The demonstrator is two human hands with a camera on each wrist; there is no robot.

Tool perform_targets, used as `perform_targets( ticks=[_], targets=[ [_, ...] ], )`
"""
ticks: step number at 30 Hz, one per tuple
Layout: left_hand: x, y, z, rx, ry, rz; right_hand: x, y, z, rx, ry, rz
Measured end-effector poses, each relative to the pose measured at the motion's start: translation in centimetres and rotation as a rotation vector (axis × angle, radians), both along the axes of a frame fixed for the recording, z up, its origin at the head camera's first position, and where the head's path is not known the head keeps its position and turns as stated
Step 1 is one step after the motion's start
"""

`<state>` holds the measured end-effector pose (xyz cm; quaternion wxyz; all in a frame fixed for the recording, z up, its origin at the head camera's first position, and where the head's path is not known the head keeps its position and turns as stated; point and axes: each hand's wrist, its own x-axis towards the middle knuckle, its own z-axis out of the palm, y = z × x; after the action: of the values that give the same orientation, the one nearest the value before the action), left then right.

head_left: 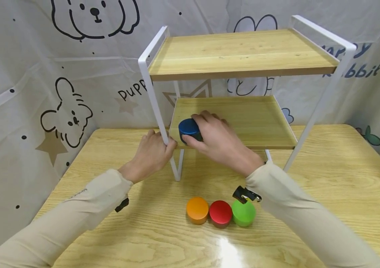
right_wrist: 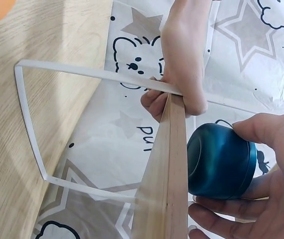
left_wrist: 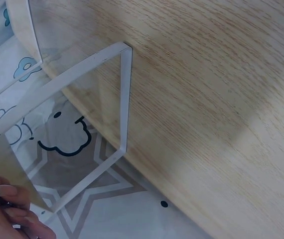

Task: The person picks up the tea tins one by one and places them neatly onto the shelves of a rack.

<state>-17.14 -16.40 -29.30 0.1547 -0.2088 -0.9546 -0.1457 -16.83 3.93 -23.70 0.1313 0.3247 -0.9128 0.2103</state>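
My right hand [head_left: 218,139] holds a small round blue tin [head_left: 189,127] at the left end of the lower board [head_left: 253,121] of a two-tier shelf rack. In the right wrist view, thumb and fingers lie on opposite sides of the tin [right_wrist: 219,162], its base right at the board's surface. My left hand [head_left: 150,152] grips the rack's white left front post [head_left: 155,102] where it meets the lower board's corner. Its curled fingers [right_wrist: 156,104] show below the board edge in the right wrist view.
An orange tin [head_left: 197,209], a red tin [head_left: 221,213] and a green tin [head_left: 243,213] stand in a row on the wooden table [head_left: 344,201], in front of the rack. The upper board [head_left: 243,52] overhangs the lower one. A printed curtain [head_left: 16,93] hangs behind.
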Motion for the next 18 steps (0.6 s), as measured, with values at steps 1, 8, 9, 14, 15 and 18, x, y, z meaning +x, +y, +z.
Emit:
perform_targets(
  ticks=[1,8,9,14,15,18],
  targets=[
    [0.02,0.03,0.0,-0.002,0.005,-0.002,-0.03,-0.1,-0.07,-0.001,0.004,0.001],
    [-0.01,0.07,-0.02,-0.016,0.015,0.002,-0.35,-0.73,-0.33,0.011,-0.009,-0.007],
    [0.0,0.07,0.0,-0.018,0.011,0.002,-0.38,-0.79,-0.37,0.009,-0.015,-0.008],
    [0.01,0.09,0.07,-0.027,-0.012,0.008,-0.59,-0.92,-0.64,-0.016,-0.03,-0.005],
    [0.0,0.08,0.08,-0.03,-0.012,0.008,-0.63,-0.93,-0.68,-0.023,-0.03,-0.004],
    [-0.01,0.08,0.12,-0.038,-0.008,0.003,-0.72,-0.96,-0.78,-0.031,-0.026,-0.007]
  ],
)
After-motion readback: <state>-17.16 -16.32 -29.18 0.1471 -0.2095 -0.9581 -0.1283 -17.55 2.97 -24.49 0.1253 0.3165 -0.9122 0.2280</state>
